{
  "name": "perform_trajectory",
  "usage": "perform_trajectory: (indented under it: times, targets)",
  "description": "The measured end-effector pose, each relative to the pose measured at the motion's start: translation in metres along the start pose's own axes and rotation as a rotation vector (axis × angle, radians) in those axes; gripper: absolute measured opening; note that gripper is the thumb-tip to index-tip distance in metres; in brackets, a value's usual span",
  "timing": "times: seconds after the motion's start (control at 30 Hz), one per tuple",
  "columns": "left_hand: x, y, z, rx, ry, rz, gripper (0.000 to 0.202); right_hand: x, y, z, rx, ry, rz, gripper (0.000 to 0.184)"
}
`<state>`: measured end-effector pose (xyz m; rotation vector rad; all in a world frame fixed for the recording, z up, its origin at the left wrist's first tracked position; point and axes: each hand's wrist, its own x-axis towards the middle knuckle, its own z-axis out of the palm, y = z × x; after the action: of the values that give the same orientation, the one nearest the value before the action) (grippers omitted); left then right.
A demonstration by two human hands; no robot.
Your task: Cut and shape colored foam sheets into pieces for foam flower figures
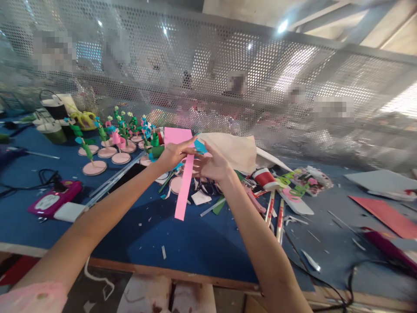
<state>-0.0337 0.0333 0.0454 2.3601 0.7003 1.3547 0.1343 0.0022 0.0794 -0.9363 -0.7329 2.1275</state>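
Note:
My left hand (175, 154) and my right hand (211, 165) meet above the blue table (195, 248), fingers pinched on a long pink paper strip (182, 174) that hangs down between them. A small blue paper piece (200, 147) shows at the fingertips; which hand holds it I cannot tell. Behind the hands lies a crumpled beige sheet (234, 150).
Several paper flowers on pink round bases (107, 148) stand at the back left beside cups (54, 126). A magenta device (54, 198) and cables lie at left. Red thread spool (264, 178), pencils, paper scraps and red card (384, 215) lie at right. A perforated metal screen (228, 78) closes the back.

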Motion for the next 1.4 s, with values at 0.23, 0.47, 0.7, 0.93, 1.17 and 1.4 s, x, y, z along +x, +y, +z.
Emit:
perform_trajectory:
  times: [0.23, 0.47, 0.7, 0.93, 1.17, 1.4]
  targets:
    - [0.002, -0.001, 0.0, 0.541, -0.054, 0.392, 0.067, 0.008, 0.006, 0.006, 0.161, 0.321, -0.046, 0.046]
    - [0.001, 0.009, -0.003, 0.628, -0.102, 0.505, 0.06, 0.007, 0.008, 0.01, 0.115, 0.335, -0.104, 0.034]
    - [0.005, 0.031, -0.009, 0.316, 0.094, 0.24, 0.042, 0.016, 0.003, -0.002, 0.055, 0.373, -0.441, 0.014]
    - [0.009, 0.065, -0.001, -0.581, -0.132, -0.658, 0.039, 0.028, 0.008, -0.011, 0.017, 0.25, -0.784, 0.012]
    - [0.013, 0.05, 0.0, -0.857, 0.262, -0.859, 0.029, 0.035, 0.023, -0.003, -0.224, 0.14, -1.002, 0.016]
    - [0.014, 0.037, 0.004, -0.633, 0.516, -0.785, 0.021, 0.038, 0.038, 0.006, -0.348, 0.229, -0.938, 0.015]
